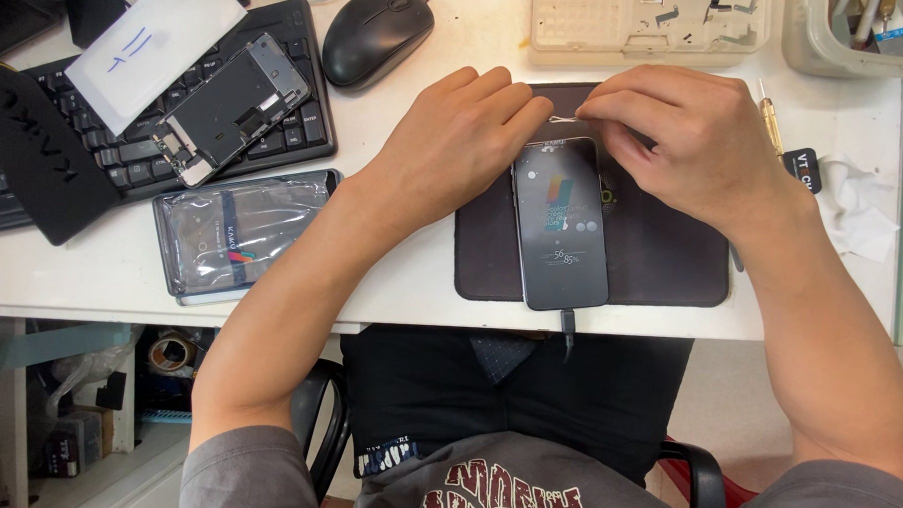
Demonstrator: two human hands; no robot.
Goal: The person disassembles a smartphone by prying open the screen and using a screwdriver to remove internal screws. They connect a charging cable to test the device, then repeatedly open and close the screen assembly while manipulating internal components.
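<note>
A dark phone [560,223] with its screen lit and a cable [567,332] plugged into its near end lies on a dark mat [672,256] at the desk edge, and just past its far end the left hand [458,144] and right hand [683,136] together pinch 1 thin white strip [564,119], with a black mouse [377,31] beyond.

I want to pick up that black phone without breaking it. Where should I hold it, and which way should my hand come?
Probably best by its two long side edges, near the middle of the phone, coming straight down from above. It lies flat, screen up, on the dark mat. A cable is plugged into the near end, and the left hand and right hand work at the far end, so the sides are free.
</note>
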